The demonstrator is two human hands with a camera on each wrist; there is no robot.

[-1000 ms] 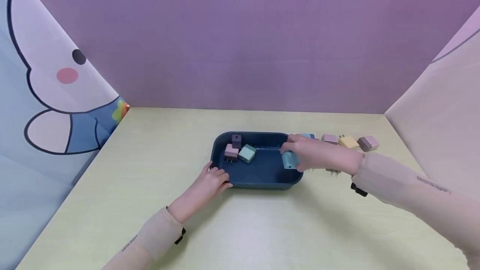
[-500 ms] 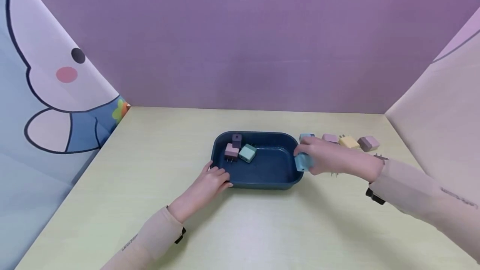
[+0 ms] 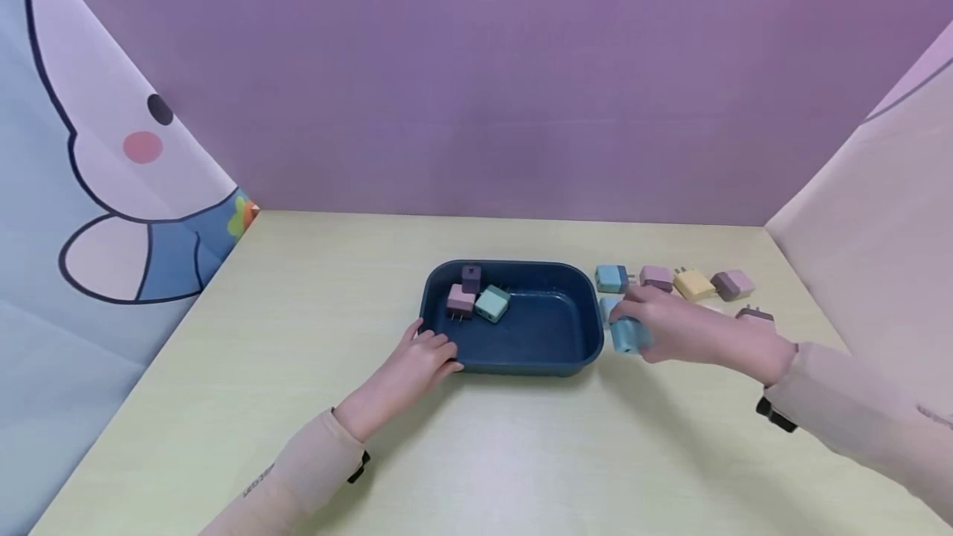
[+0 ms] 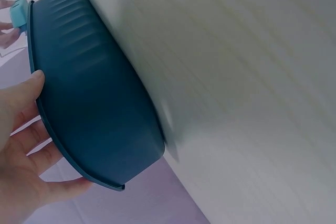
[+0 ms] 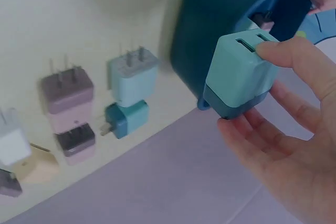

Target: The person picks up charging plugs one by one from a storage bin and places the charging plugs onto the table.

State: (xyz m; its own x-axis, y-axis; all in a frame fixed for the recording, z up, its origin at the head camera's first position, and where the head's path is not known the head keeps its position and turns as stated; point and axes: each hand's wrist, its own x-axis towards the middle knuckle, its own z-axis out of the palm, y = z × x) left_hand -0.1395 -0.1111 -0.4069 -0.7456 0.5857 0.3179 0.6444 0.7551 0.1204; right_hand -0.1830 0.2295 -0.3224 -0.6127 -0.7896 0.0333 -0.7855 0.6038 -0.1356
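Observation:
My left hand (image 3: 428,358) grips the rim of a dark blue tray (image 3: 514,370) at its near left corner. In the left wrist view the thumb presses the outside of the rim, the other fingers reaching behind it. My right hand (image 3: 673,327) pinches a mint-and-teal USB charger (image 5: 241,72) between thumb and fingers, just beyond the tray's right end. Its two ports face the camera in the right wrist view; its prongs are hidden. Inside the tray, toward the left, lie a dark purple charger (image 3: 471,278), a pink-and-purple charger (image 3: 460,302) and a mint charger (image 3: 492,303).
Right of the tray lie several more chargers, among them a blue one (image 3: 610,278), a yellow one (image 3: 694,284) and a mauve one (image 3: 733,284). A light blue charger (image 5: 134,82) stands prongs up beside the tray. A purple wall (image 3: 521,106) rises behind the table.
My right hand has carried the mint-and-teal charger rightward, from over the tray's right end to outside its rim. The left hand and the tray stay in place.

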